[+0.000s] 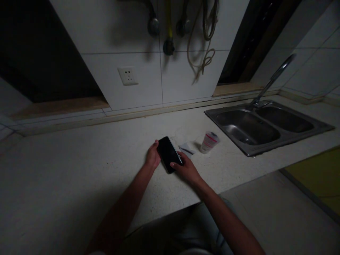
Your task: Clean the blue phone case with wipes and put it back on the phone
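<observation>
A black phone [168, 153] lies screen-up over the pale countertop [79, 170], tilted diagonally. My left hand [152, 157] grips its left edge, thumb by the top corner. My right hand [186, 169] holds its lower right end, with the thumb lying on the screen. Both hands are closed on the phone. Just right of the phone lies a small white packet or wipe [187, 148], and beyond that a small white tube-shaped container with a red label [209, 142] lies tipped on the counter.
A steel double sink [265, 125] with a tall faucet [273, 78] is set into the counter at the right. A wall socket [128, 75] sits on the tiled wall, with pipes and a coiled cord [203, 53] hanging above. The counter's front edge runs below my arms.
</observation>
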The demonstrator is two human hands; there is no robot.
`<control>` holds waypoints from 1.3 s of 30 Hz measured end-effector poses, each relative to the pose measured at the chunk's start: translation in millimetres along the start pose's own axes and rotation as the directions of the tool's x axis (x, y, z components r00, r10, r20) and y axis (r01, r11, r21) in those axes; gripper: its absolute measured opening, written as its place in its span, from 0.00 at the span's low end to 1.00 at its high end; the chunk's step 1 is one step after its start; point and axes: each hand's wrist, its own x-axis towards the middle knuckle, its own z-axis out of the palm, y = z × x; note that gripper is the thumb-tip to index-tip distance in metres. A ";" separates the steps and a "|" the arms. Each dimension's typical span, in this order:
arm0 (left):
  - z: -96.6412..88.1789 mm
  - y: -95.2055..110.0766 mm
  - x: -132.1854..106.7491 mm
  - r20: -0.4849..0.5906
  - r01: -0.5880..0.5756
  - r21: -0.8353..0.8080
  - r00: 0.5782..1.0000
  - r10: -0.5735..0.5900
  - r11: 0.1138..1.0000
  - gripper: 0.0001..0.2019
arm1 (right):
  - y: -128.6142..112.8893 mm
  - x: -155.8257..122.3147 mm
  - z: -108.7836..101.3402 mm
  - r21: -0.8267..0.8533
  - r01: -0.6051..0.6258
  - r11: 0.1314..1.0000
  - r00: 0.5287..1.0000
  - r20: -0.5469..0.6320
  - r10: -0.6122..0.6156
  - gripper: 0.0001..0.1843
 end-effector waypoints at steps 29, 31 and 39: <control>1.7 14.1 -12.9 0.090 -0.131 0.968 0.978 0.189 0.215 0.16 | -4.1 -8.7 3.5 -0.279 0.046 0.959 0.995 -0.071 -0.068 0.29; 3.0 17.7 -14.3 0.078 -0.106 0.986 0.975 0.206 0.129 0.16 | -6.0 -4.8 2.3 -0.306 0.045 0.951 0.998 -0.029 -0.057 0.27; 4.0 24.4 -18.6 0.102 -0.055 0.986 0.945 0.310 -0.157 0.14 | -15.1 8.0 0.0 -0.457 -0.014 0.890 0.996 0.076 0.055 0.23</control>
